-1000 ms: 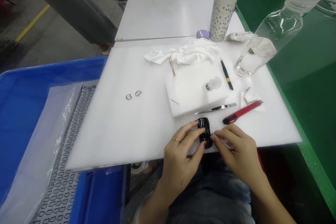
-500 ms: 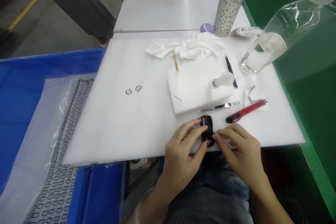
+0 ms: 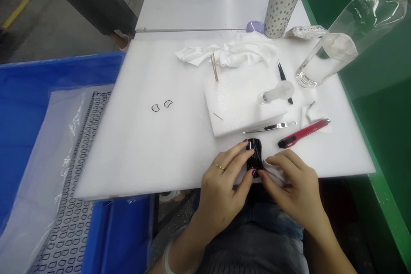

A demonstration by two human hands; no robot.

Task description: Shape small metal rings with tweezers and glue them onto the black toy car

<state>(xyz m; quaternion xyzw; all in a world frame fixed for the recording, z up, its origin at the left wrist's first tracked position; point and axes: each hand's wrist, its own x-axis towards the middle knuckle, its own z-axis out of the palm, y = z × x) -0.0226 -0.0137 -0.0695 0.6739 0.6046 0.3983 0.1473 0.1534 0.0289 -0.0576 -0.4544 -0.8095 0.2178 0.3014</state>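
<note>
Head view: glossy black piece (image 3: 253, 155) at front edge of worktop (image 3: 135, 162), pinched between fingers and thumb of left hand (image 3: 221, 184). Right hand (image 3: 292, 184) curled closed around white cloth (image 3: 272, 172), cloth against piece's side. Looks like wiping; next move calls for cloth over remaining surface. Fingers hide much of piece; its kind hard to make out.

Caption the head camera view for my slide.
Left hand holds a glossy black piece over white foam; right hand presses a white cloth to it.
</note>
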